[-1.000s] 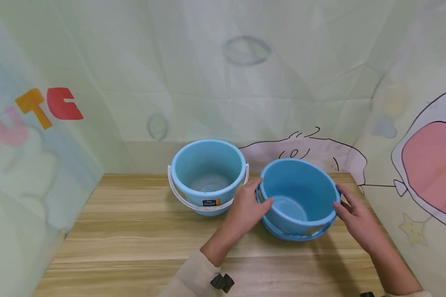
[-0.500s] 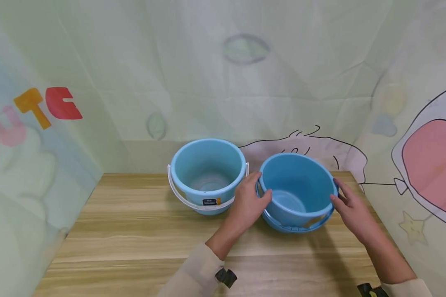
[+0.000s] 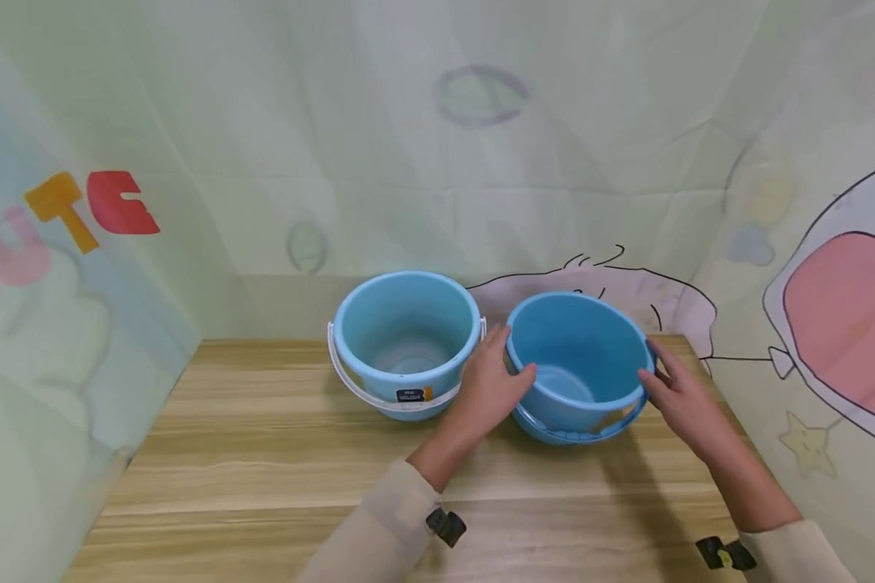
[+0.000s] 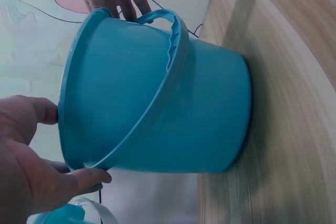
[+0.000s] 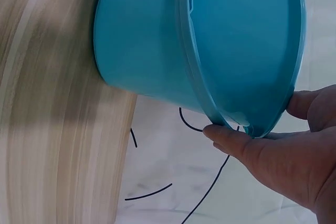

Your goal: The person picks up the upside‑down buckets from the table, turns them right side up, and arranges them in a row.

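Note:
A darker blue bucket (image 3: 582,344) stands on the right part of the table, near its back edge. My left hand (image 3: 490,389) holds its rim on the left side, with the thumb at the rim and the fingers outside. On the opposite side, my right hand (image 3: 689,405) pinches the rim between thumb and fingers. The bucket's blue handle (image 4: 165,90) hangs down across its front. In both wrist views the base seems to rest on the wood. Close by on the left stands a lighter blue bucket (image 3: 408,324) with a white handle (image 3: 356,391) and a dark label.
The wood-grain table (image 3: 262,470) ends in front of a pale printed cloth backdrop (image 3: 379,154), which also covers both sides. The lighter bucket stands just behind my left hand, with a narrow gap between the two buckets.
Both hands have moved the darker blue bucket backward and slightly left, keeping their hold on its rim. The lighter bucket has stayed in place.

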### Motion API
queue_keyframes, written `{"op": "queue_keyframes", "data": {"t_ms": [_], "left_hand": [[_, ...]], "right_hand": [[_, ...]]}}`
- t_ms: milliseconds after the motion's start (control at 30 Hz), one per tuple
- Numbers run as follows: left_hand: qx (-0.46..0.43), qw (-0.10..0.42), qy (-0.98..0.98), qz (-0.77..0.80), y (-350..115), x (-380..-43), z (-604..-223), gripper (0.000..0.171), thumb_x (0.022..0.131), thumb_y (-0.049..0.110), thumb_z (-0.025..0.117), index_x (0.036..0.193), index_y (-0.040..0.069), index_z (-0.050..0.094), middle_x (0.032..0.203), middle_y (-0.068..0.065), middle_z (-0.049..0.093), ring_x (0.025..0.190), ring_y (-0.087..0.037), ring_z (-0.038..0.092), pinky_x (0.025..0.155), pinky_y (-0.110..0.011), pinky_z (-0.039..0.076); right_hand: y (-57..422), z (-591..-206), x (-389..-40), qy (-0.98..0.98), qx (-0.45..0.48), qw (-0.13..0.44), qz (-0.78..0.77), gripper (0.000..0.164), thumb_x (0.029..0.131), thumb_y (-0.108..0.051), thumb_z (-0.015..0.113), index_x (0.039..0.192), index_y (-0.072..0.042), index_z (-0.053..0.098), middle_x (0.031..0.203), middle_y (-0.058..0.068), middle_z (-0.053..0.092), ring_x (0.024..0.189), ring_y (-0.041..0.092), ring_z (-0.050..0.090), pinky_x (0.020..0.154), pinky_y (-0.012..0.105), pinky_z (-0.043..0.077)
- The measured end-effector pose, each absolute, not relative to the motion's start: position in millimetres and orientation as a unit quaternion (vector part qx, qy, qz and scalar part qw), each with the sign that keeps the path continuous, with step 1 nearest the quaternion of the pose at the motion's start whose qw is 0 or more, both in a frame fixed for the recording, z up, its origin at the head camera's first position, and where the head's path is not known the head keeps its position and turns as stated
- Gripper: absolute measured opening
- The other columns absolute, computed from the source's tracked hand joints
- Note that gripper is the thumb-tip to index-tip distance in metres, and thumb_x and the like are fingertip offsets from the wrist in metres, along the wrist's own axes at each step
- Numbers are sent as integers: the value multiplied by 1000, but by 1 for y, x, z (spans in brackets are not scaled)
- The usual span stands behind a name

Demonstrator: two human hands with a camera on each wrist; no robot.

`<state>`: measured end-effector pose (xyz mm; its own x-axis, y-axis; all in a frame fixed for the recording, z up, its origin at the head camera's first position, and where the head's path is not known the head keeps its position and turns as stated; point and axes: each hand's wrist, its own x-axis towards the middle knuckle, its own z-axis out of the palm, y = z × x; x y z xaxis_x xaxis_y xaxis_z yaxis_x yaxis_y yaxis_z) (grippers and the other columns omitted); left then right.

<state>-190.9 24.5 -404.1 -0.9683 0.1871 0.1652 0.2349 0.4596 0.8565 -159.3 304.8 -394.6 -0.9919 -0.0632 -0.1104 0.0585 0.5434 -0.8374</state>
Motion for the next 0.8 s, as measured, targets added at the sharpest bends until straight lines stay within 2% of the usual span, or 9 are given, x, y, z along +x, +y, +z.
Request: {"op": "queue_keyframes", "data": {"t_ms": [133,233,367,633,800], "left_hand": [[-133,39,-849,-510,27,-198,-405,61,95,20,67,150,2,48,149,-13,52,133,-27,55,107,-47,52],[-123,37,-849,-512,29,-201,-406,63,95,19,66,152,1,45,157,-18,46,144,-31,47,113,-51,47],[-109,27,-849,-516,31,-205,-406,68,96,20,64,157,2,39,167,-22,30,156,-35,27,119,-55,38],[-109,26,-852,-511,32,-210,-404,69,97,19,64,157,1,37,167,-23,28,156,-37,26,121,-55,35],[-109,17,-855,-506,31,-211,-402,69,98,20,63,158,0,35,168,-23,27,156,-36,26,121,-55,34]], "right_hand": [[303,-394,-164,875,0,63,-480,68,113,-25,39,166,-6,0,170,28,0,149,60,16,108,67,38],[303,-394,-166,879,2,60,-473,69,113,-25,40,166,-5,0,170,28,1,149,60,17,107,68,38],[303,-394,-170,882,3,56,-468,69,113,-24,40,165,-4,1,170,29,2,149,60,18,107,68,39],[300,-390,-176,890,18,63,-450,69,113,-29,39,166,-6,0,169,31,5,147,61,23,105,68,41],[299,-388,-179,893,13,64,-445,68,113,-26,38,165,-3,1,167,34,7,145,62,24,106,68,41]]}}
